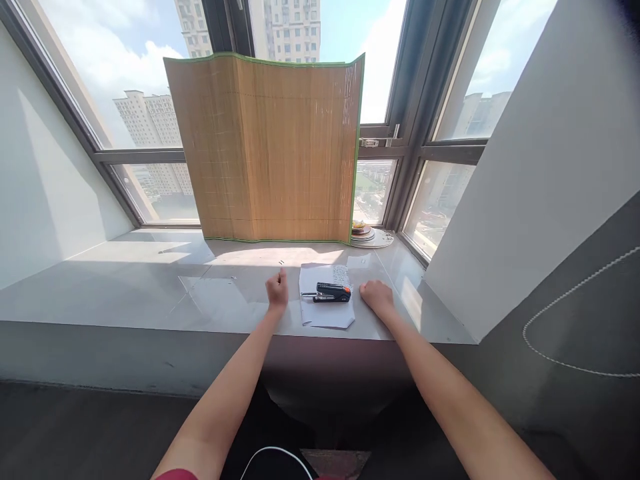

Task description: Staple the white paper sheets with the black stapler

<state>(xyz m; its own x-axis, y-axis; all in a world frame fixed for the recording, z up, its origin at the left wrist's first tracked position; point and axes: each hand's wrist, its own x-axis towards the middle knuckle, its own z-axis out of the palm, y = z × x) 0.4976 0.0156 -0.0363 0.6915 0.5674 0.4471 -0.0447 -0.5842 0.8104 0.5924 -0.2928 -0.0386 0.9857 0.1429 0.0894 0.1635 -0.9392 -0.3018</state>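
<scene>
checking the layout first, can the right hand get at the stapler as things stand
Probably yes: the stapler lies on the paper just left of the right hand, and nothing visible stands between them. The hand looks closed in a fist, so it would likely need to open.

Room: appeared to be part of a high-rise home; its exact function could not be determined.
Window frames (419, 80): were dark, met at a corner and enclosed large panes (383, 73).
Sill (125, 287): formed a deep, pale ledge beneath the panes.
Side wall (520, 173): was plain and white.
Slatted mat (295, 147): stood upright at the panes, a household-type item.
Towers (295, 30): rose outside, apartment-like.
Ground (373, 181): lay far below, indicating an upper floor.
</scene>
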